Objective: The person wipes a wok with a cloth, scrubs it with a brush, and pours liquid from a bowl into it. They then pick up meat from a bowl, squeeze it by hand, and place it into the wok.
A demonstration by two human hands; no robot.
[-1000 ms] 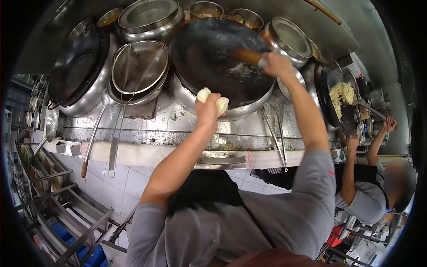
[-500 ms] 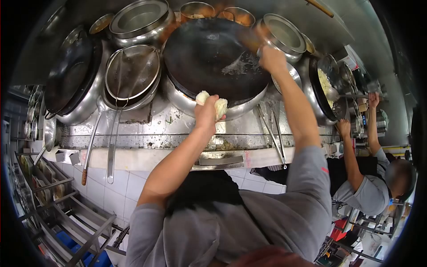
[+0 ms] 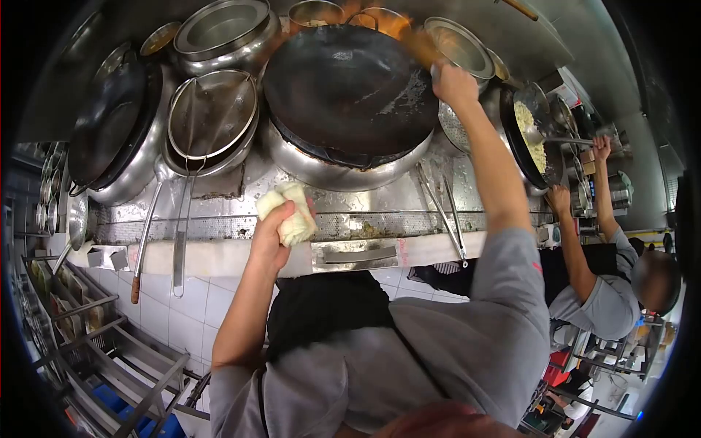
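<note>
My left hand (image 3: 274, 232) grips a folded pale yellow cloth (image 3: 290, 212) over the stove's front ledge, apart from the large wok. The black wok (image 3: 343, 95) sits on its round steel burner ring, with a wet, whitish patch on its right side. My right hand (image 3: 456, 85) is closed at the wok's upper right edge, around the end of a brownish brush-like tool (image 3: 423, 50) that is blurred by motion.
Orange flames rise behind the wok. A round strainer (image 3: 213, 114) rests on a pot at left, beside another wok (image 3: 117, 124). Tongs (image 3: 442, 213) lie at right. Further right a co-worker (image 3: 599, 292) handles a wok of pale food (image 3: 531, 139).
My left hand has moved down and left with the cloth, away from the wok's front rim. My right hand has shifted slightly right and up with the tool. More flame shows behind the wok.
</note>
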